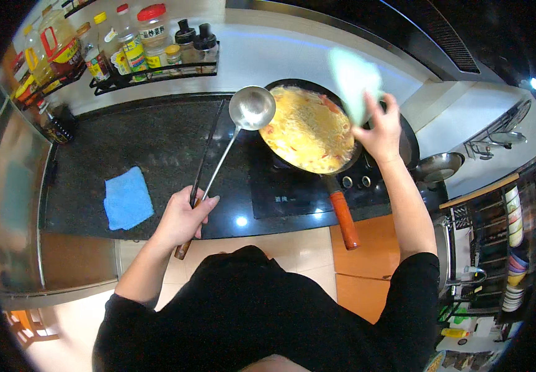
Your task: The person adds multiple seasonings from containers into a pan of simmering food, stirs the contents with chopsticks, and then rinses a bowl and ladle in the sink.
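My left hand [186, 216] grips a steel ladle [252, 108] with a wooden handle end, together with dark chopsticks [208, 144]. The ladle's bowl is raised beside the left rim of a frying pan [341, 214] with an orange-red handle. Yellow liquid food [312, 125] with reddish pieces fills the pan, which sits on the black stove. Over the pan's right edge, my right hand [379, 123] holds a blurred pale green object [354, 79] between its fingers; its exact kind cannot be told. A folded blue cloth [129, 199] lies on the counter at the left.
Bottles and jars stand on a black wall rack [156, 74] at the upper left. A dark pan [410, 144] is partly hidden behind my right arm. Further right are a metal wok [440, 167] and a dish rack with bowls [514, 279]. The range hood [417, 42] hangs above.
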### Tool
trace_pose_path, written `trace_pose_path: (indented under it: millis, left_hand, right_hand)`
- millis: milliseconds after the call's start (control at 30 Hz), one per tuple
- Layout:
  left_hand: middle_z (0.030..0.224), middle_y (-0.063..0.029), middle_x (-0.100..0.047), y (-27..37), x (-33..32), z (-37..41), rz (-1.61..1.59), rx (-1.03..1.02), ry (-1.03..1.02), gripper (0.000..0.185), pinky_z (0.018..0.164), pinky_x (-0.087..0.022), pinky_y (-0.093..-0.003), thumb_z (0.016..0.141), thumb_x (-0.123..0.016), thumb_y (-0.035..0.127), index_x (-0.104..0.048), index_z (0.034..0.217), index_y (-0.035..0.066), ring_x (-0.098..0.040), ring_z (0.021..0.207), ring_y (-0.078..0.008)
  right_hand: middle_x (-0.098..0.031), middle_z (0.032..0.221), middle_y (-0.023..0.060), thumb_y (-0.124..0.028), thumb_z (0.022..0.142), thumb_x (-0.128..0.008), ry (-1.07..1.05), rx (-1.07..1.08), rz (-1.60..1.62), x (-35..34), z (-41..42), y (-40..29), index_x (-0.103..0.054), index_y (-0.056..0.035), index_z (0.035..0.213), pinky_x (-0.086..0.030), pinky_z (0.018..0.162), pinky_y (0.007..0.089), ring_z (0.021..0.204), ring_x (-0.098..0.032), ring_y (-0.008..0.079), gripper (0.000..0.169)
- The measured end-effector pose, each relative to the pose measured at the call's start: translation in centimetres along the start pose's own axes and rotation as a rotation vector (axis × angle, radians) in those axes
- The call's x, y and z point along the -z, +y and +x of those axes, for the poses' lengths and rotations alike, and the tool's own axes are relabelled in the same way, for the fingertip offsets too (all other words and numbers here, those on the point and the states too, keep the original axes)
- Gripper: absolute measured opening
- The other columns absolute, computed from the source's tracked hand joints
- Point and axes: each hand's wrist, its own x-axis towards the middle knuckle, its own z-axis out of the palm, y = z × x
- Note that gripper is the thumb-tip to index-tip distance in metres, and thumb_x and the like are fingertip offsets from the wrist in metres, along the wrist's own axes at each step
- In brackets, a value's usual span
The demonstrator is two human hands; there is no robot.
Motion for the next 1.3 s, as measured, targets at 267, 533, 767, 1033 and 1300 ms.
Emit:
trace_pose_path:
  millis: [267,533,767,1033,1300]
  left_hand:
    - [0.057,-0.0014,-0.051,-2.6,6.1,-2.6,-0.190,0.018,0.158,0.021,0.035,-0.036,-0.0212,0.088,-0.062,0.020,-0.049,0.081,0.005,-0.045,0.038,-0.0077]
    - [0.056,-0.0011,-0.050,-6.1,12.0,-5.6,-0.198,0.009,0.386,0.018,0.033,-0.036,-0.0216,0.089,-0.060,0.018,-0.051,0.081,0.005,-0.044,0.038,-0.0077]
    - [0.056,-0.0009,-0.052,-7.9,11.5,-1.0,-0.152,0.224,0.161,0.022,0.034,-0.037,-0.0228,0.088,-0.061,0.024,-0.050,0.079,0.006,-0.048,0.039,-0.0090]
    - [0.058,-0.0090,-0.056,-13.7,11.5,7.5,-0.275,0.271,0.067,0.030,0.036,-0.040,-0.0290,0.092,-0.053,0.030,-0.051,0.079,0.004,-0.050,0.038,-0.0163]
    - [0.074,-0.0182,-0.064,-12.9,11.2,10.4,-0.291,0.292,0.067,0.037,0.046,-0.047,-0.0326,0.094,-0.047,0.038,-0.049,0.089,0.001,-0.062,0.052,-0.0253]
  right_hand:
    - [-0.039,0.127,0.0085,-0.035,0.076,-0.069,-0.058,-1.159,1.350,-4.1,8.2,-9.9,-0.041,-0.0163,0.131,-0.046,0.087,0.0374,0.108,-0.042,0.0244,0.065]
    - [-0.048,0.124,0.0065,-0.012,0.080,-0.061,-0.274,-1.244,1.984,-15.0,0.9,-28.6,-0.027,-0.0205,0.140,-0.051,0.075,0.0330,0.096,-0.056,0.0191,0.069]
    - [-0.055,0.114,0.0069,-0.002,0.082,-0.049,-0.413,-1.477,2.103,-22.5,-7.9,-32.7,-0.040,-0.0163,0.131,-0.052,0.081,0.0352,0.098,-0.058,0.0220,0.052]
    - [-0.057,0.105,0.0036,0.004,0.084,-0.049,-0.361,-1.677,2.075,-27.5,-7.1,-34.5,-0.046,-0.0165,0.124,-0.055,0.072,0.0332,0.092,-0.060,0.0190,0.045]
    - [-0.054,0.114,0.0135,-0.022,0.080,-0.064,-0.517,-1.867,1.890,-25.7,-7.6,-32.3,-0.022,-0.0144,0.141,-0.042,0.090,0.0432,0.108,-0.052,0.0293,0.075]
